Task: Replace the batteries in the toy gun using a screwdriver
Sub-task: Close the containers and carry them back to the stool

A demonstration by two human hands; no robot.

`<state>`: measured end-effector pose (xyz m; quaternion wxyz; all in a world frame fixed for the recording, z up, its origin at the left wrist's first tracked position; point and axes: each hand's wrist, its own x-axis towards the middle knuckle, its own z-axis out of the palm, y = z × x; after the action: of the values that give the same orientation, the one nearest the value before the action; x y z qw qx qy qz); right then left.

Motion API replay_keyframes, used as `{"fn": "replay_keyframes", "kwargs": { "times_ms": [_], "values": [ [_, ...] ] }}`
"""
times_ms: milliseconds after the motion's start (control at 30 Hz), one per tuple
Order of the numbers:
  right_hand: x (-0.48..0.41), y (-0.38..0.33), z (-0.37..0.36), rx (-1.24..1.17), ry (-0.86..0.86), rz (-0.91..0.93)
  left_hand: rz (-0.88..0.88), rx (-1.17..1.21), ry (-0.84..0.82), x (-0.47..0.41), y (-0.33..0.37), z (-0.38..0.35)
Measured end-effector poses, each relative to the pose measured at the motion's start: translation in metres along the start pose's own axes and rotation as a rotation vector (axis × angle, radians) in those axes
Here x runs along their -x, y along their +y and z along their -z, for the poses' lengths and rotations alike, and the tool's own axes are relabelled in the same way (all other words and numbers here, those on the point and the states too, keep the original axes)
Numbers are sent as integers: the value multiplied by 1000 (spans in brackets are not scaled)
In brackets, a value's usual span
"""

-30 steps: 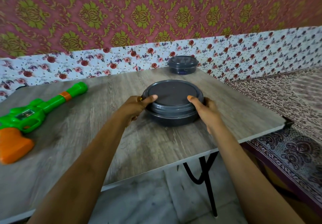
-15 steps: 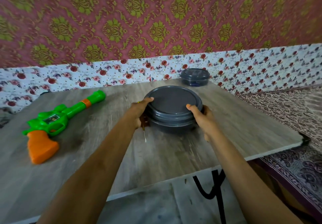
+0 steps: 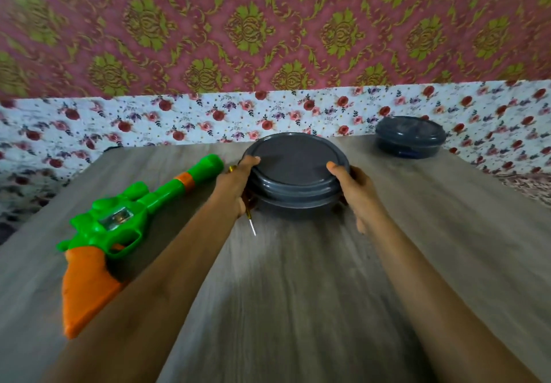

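A green toy gun (image 3: 131,218) with an orange grip lies on the left of the wooden table (image 3: 298,293), its barrel pointing toward the back. A round dark grey lidded container (image 3: 298,171) stands in the middle. My left hand (image 3: 235,191) grips its left side and also holds a thin screwdriver (image 3: 252,226), whose metal tip pokes out below the palm. My right hand (image 3: 354,191) grips the container's right side with the thumb on the lid.
A second, smaller dark lidded container (image 3: 410,136) stands at the back right of the table against the floral wall (image 3: 179,120). A patterned bed cover (image 3: 530,182) shows at the far right edge.
The view has shifted right and closer over the table. Both hands still hold the grey container, which has moved toward the back, nearer the toy gun's barrel.
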<state>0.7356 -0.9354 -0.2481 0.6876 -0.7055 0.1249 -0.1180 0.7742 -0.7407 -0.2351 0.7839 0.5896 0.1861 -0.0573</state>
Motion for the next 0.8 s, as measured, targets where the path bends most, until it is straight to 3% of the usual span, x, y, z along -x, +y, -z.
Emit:
{"fn": "replay_keyframes", "kwargs": {
  "times_ms": [300, 533, 800],
  "values": [
    [-27, -36, 6, 78, -39, -79, 114, 12, 82, -19, 27, -21],
    [2, -112, 22, 98, 28, -243, 234, 44, 142, 33, 87, -29],
    [27, -136, 48, 73, 153, -381, 294, 38, 215, 63, 90, -40]
  ]
}}
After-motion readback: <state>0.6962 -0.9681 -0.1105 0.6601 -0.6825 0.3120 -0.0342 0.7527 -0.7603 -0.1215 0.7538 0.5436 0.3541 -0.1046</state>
